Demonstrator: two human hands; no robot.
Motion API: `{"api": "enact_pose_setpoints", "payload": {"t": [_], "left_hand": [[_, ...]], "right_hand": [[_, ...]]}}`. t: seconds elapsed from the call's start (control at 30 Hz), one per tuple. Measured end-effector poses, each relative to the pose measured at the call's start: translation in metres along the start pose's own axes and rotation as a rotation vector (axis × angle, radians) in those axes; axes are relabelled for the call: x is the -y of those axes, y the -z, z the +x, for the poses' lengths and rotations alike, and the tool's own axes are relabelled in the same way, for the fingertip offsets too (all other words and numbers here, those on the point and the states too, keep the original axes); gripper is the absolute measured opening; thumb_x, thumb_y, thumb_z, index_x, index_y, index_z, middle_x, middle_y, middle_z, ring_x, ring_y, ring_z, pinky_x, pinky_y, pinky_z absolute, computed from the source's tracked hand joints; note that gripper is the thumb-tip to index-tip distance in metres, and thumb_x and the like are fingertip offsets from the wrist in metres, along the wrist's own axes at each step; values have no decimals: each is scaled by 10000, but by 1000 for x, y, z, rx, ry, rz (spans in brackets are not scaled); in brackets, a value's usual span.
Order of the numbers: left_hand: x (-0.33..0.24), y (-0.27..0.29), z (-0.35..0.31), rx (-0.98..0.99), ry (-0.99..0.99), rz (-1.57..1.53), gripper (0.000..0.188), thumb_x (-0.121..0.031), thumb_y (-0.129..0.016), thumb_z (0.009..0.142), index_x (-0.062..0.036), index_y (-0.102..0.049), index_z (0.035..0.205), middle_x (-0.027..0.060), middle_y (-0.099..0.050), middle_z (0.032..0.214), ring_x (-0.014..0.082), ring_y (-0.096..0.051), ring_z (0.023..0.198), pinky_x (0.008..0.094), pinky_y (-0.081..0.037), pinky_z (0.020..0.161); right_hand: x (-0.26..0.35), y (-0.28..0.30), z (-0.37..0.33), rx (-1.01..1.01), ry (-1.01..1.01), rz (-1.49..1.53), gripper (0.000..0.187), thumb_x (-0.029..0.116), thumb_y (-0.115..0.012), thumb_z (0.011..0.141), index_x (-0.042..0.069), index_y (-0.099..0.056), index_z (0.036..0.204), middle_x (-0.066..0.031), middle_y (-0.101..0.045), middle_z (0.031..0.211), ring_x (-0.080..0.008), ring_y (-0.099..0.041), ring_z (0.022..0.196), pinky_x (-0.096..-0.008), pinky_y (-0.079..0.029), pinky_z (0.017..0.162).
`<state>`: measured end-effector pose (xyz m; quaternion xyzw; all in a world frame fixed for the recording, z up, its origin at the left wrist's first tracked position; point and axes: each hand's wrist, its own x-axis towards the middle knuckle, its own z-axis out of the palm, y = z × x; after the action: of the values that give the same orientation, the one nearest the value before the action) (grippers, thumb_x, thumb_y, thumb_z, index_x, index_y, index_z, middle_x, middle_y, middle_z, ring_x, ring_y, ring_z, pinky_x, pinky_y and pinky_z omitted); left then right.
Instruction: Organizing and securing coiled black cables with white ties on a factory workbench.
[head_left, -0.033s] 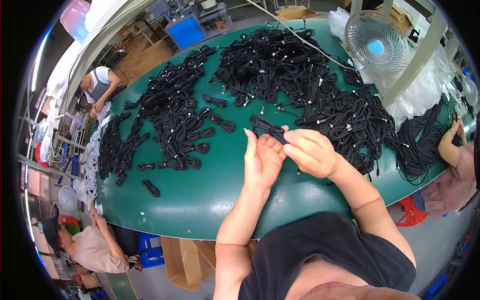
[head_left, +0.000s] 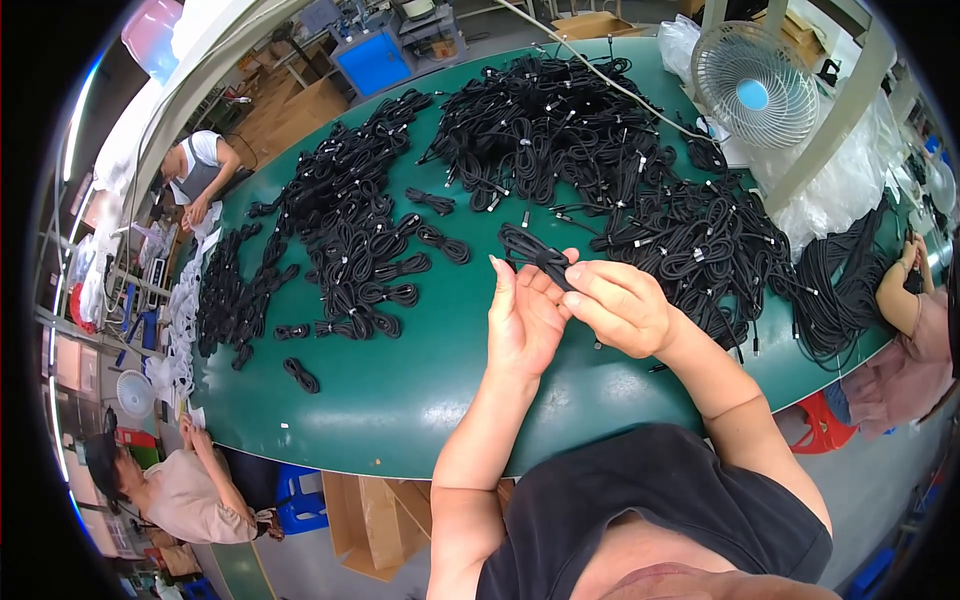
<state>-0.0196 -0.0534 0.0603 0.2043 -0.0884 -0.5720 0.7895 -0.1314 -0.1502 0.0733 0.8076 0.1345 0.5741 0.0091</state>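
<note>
A coiled black cable (head_left: 528, 248) is held up over the green table, bunched at its middle. My left hand (head_left: 528, 322) is under it, palm up, its fingers curled round the near part of the coil and the thumb standing up beside it. My right hand (head_left: 622, 308) pinches the coil's near right end between thumb and fingers. What exactly lies between the right fingertips is hidden. Beyond my hands spreads a large heap of black cables (head_left: 540, 120), with more loose cables (head_left: 690, 235) to the right. Bundled coils (head_left: 350, 270) lie to the left.
The green table (head_left: 420, 380) has a curved near edge. A single coil (head_left: 301, 376) lies at front left. A fan (head_left: 755, 85) and a post (head_left: 835, 120) stand at back right. Co-workers sit left and right; a cardboard box (head_left: 365, 520) is below the edge.
The coil's far loops have turned slightly and look more spread. Both hands keep nearly the same place and hold.
</note>
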Motion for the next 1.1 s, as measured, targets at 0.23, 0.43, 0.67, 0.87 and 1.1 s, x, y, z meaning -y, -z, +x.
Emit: {"api": "enact_pose_setpoints", "payload": {"t": [0.23,0.43,0.67,0.87,1.1], "left_hand": [[-7,14,-3,94,-169,-69,353,-302,-424,928,-55,-479,1176,118,-503,1197,212,-524,991,361,-436,884],[-5,13,-6,180,-213,-52,379,-272,-451,919,-30,-452,1211,98,-495,1217,222,-514,1021,372,-423,907],[-8,1,-11,301,-232,42,434,-219,-538,873,-6,-416,1230,130,-442,1282,258,-456,1137,389,-380,966],[-15,3,-3,138,-201,235,339,-162,-547,876,5,-467,1159,107,-577,959,154,-553,815,268,-463,761],[-9,-1,-10,208,-151,846,294,-138,-544,881,43,-505,1109,79,-584,979,129,-550,893,254,-434,811]], "right_hand": [[9,-7,3,76,65,59,197,2,-599,685,-45,-580,875,-180,-578,971,-292,-583,845,-374,-562,708],[11,-10,-1,79,55,61,203,17,-592,683,-39,-587,879,-171,-576,987,-285,-574,863,-369,-558,711],[14,-15,-6,9,36,1,231,69,-613,622,-13,-597,837,-135,-584,974,-259,-560,884,-359,-536,741],[18,-8,2,92,-150,213,332,152,-715,670,0,-591,938,-133,-583,914,-238,-585,721,-295,-494,585],[14,2,6,15,-713,313,236,17,-685,697,-8,-571,903,-108,-570,787,-167,-573,606,-251,-478,497]]}}
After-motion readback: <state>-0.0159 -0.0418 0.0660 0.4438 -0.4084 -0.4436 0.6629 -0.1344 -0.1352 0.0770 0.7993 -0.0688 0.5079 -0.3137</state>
